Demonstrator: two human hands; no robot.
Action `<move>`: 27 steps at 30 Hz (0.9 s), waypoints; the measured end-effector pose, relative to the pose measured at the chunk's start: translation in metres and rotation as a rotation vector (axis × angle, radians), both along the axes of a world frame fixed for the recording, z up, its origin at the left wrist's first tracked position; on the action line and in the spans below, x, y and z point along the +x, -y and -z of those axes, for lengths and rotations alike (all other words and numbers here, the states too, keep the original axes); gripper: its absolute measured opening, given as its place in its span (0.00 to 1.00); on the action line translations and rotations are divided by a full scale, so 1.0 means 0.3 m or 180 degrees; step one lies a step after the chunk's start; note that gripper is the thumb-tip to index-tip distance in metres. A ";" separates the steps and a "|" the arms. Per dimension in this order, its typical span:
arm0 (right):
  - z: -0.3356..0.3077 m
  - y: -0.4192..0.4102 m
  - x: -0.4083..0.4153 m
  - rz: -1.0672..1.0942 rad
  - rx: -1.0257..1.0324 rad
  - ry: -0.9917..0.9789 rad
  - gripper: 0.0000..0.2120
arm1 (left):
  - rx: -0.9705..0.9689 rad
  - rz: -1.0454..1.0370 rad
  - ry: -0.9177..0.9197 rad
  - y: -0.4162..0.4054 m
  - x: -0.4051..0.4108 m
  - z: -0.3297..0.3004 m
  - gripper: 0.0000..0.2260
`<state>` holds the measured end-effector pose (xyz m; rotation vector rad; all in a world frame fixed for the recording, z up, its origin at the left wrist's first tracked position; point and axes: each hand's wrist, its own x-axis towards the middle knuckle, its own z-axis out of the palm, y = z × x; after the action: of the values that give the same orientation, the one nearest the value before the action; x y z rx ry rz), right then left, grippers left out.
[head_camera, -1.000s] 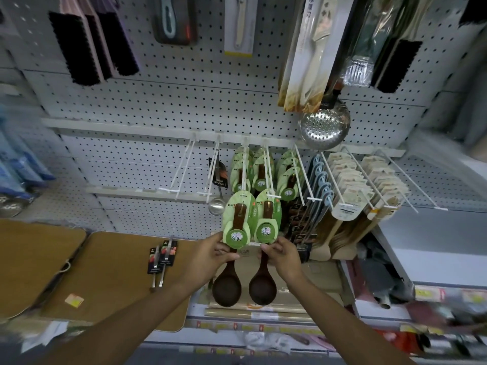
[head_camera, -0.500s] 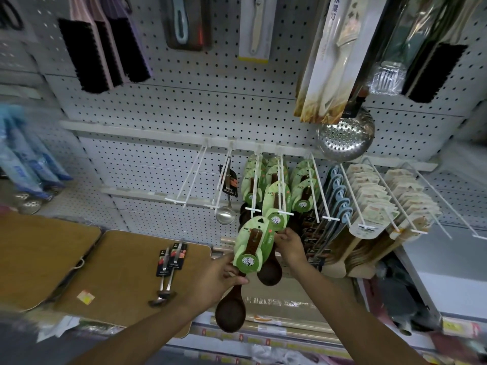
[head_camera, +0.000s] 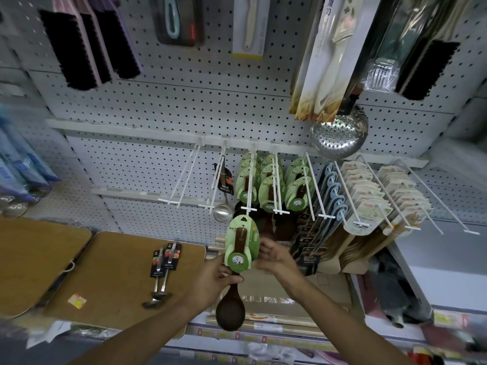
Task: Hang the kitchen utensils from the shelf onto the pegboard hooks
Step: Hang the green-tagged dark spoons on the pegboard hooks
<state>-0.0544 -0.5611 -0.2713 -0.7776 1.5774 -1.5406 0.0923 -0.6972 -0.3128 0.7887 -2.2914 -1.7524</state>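
My left hand (head_camera: 210, 277) pinches the wooden spoon (head_camera: 235, 272) at its neck; my right hand (head_camera: 274, 259) steadies the green card's edge, fingers curled. The card's hole sits just below, at six o'clock of, the white hook (head_camera: 249, 208), ready for threading.

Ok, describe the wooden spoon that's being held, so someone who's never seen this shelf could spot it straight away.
Start at the white pegboard and drop to the hooks carrying green-carded spoons. Just below the tip of the leftmost of those hooks, the left hand grips one dark wooden spoon by its neck, with the right hand at its card. It alone hangs on no hook.
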 end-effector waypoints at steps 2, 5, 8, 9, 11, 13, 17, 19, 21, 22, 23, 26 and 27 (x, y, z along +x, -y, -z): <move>-0.015 0.002 0.013 0.0020 -0.0092 0.0075 0.19 | 0.0023 -0.0081 -0.0040 -0.001 -0.007 0.007 0.18; -0.012 0.019 0.036 0.0291 -0.0164 0.0055 0.13 | 0.0062 -0.0109 -0.0080 -0.001 -0.014 0.014 0.18; 0.003 0.048 0.049 0.0620 -0.0212 -0.0018 0.07 | 0.0039 -0.0039 -0.0040 0.001 -0.020 0.027 0.18; 0.009 0.054 0.049 0.0682 -0.0220 -0.0019 0.06 | 0.0051 -0.0035 -0.0033 0.001 -0.021 0.032 0.17; 0.016 0.061 0.047 0.0755 -0.0206 -0.0023 0.05 | 0.0055 -0.0030 -0.0028 0.000 -0.022 0.043 0.17; 0.025 0.061 0.047 0.0783 -0.0201 -0.0022 0.06 | 0.0120 -0.0014 -0.0048 -0.004 -0.020 0.055 0.17; 0.046 0.062 0.045 0.0794 -0.0155 -0.0011 0.06 | 0.0297 -0.0011 -0.0055 -0.004 -0.016 0.081 0.17; 0.051 0.064 0.042 0.0780 -0.0154 0.0010 0.06 | 0.0409 0.0057 -0.0097 -0.006 -0.016 0.083 0.15; 0.052 0.066 0.037 0.0774 -0.0156 0.0029 0.06 | 0.0493 0.0087 -0.0175 -0.013 -0.019 0.075 0.13; 0.052 0.068 0.034 0.0774 -0.0154 0.0033 0.06 | 0.0493 0.0083 -0.0191 -0.015 -0.021 0.073 0.13; 0.054 0.071 0.030 0.0778 -0.0149 0.0033 0.06 | 0.0467 0.0082 -0.0188 -0.015 -0.025 0.072 0.12; 0.056 0.083 0.018 0.0811 -0.0122 0.0036 0.06 | 0.0400 0.0060 -0.0153 -0.003 -0.045 0.079 0.11; 0.058 0.088 0.011 0.0820 -0.0107 0.0021 0.06 | 0.0369 0.0078 -0.0141 0.005 -0.055 0.079 0.11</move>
<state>-0.0511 -0.5876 -0.2886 -0.6039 1.7028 -1.7539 0.0758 -0.6985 -0.3366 0.7358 -2.1973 -1.9082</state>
